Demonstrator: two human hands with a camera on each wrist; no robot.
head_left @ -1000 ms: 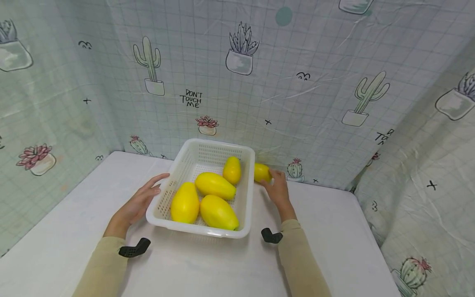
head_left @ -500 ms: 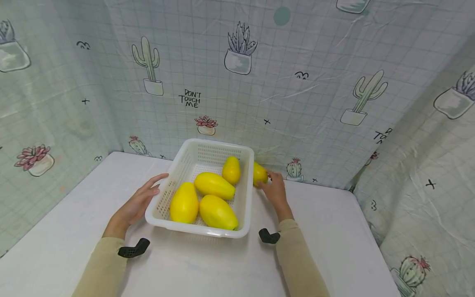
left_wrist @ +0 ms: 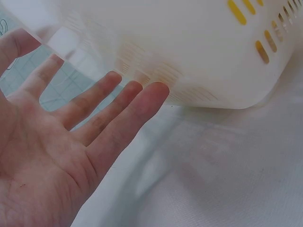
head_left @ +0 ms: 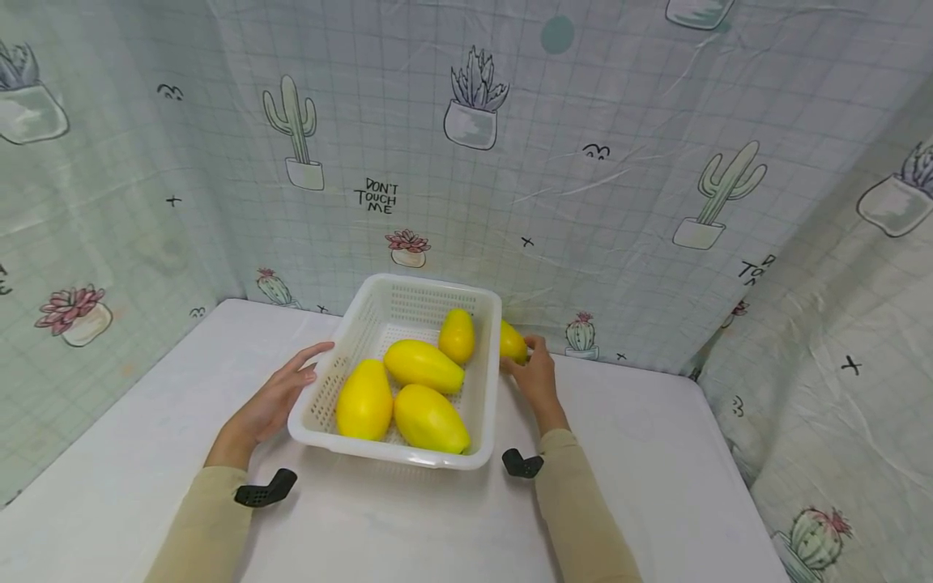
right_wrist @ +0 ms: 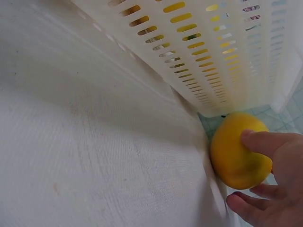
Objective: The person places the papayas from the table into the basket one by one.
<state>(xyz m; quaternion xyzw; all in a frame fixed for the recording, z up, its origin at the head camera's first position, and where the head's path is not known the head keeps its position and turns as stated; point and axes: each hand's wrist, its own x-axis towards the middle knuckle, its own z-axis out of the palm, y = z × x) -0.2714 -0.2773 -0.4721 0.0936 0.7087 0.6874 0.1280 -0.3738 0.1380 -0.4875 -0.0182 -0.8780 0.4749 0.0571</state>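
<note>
A white perforated plastic basket (head_left: 331, 443) holds several yellow papayas (head_left: 423, 366), and its near end looks raised off the table. Beside its left wall is my left hand (head_left: 268, 405), fingers fairly straight and spread; in the left wrist view the fingertips (left_wrist: 156, 90) are right at the basket's wall and underside. Another yellow papaya (right_wrist: 236, 153) lies outside, by the basket's far right corner. My right hand (head_left: 535, 374) grips its right end, thumb (right_wrist: 260, 141) on the skin, other fingers curled at the far side. In the head view the basket hides this papaya's left part.
The white-covered table (head_left: 619, 470) has its back edge close behind the basket. A cactus-print curtain (head_left: 554, 202) hangs behind and on both sides. Small black devices (head_left: 521, 463) sit at both wrists.
My right hand has shifted a little left, and the papaya in it has turned and slid further behind the basket's right wall. The left hand and basket look unchanged.
</note>
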